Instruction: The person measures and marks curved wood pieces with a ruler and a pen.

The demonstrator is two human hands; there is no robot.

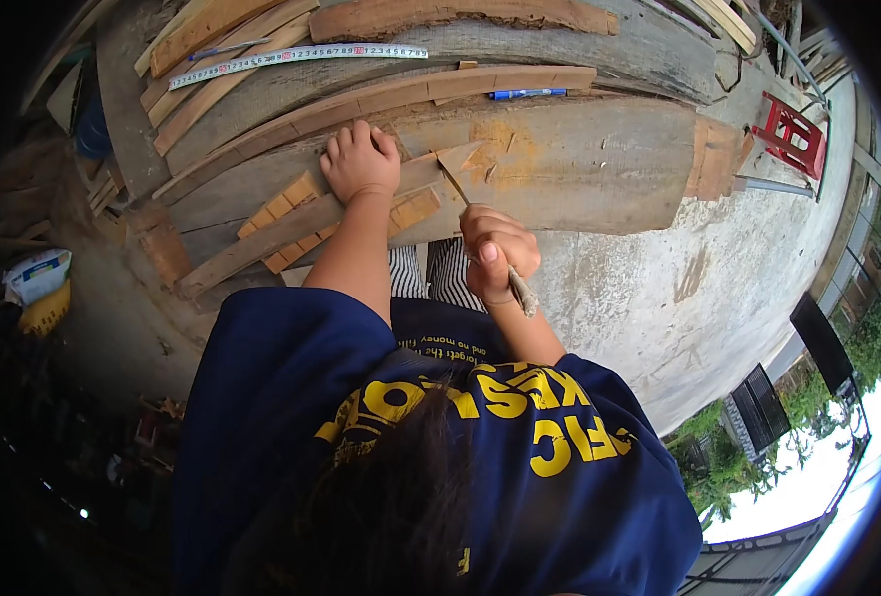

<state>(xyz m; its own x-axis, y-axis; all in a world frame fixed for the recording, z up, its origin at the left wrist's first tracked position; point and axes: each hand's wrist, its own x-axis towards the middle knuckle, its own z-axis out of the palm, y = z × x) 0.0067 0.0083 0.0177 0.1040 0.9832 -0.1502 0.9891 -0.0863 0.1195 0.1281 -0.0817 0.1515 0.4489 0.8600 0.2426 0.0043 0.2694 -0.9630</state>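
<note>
My right hand (pixel 500 253) is closed around the handle of a knife (pixel 451 181), its end poking out below the fist. The thin blade points up and left, its tip at the pale, tapered end of a long wooden strip (pixel 261 241). Curled over that strip, my left hand (pixel 361 162) presses it against a broad worn plank (pixel 599 164); part of the strip is hidden under the hand and forearm. Below the strip lie short notched wood pieces (pixel 286 207), at a slant to it.
Beyond my hands are a long curved wooden strip (pixel 361 102), a blue marker (pixel 528 94), a white ruler (pixel 301 65), a pen (pixel 230 48) and several boards. A red stool (pixel 790 136) stands at right on concrete. White and yellow bags (pixel 41 283) sit at left.
</note>
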